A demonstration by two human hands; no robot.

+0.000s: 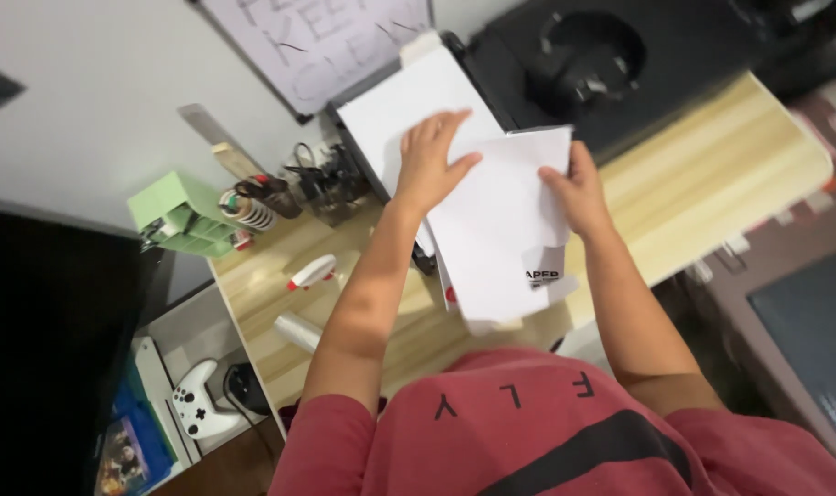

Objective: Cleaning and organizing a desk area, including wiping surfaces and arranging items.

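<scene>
1. To your far left, a green organiser (181,219) stands against the wall.
2. Right of it, you see a spiral-striped cup (249,211) of tools.
3. Nearer on the wooden desk (712,174) lies a small white-and-red bottle (311,273).
4. On the low shelf at near left rests a white game controller (197,411).

The table (712,165) is light wood. On it, at about ten o'clock, sit a green box (184,216) and a cup of pens (252,204). A small white and red bottle (312,272) lies nearby. At twelve o'clock stands a white printer (390,110), beside a black machine (611,64).
</scene>
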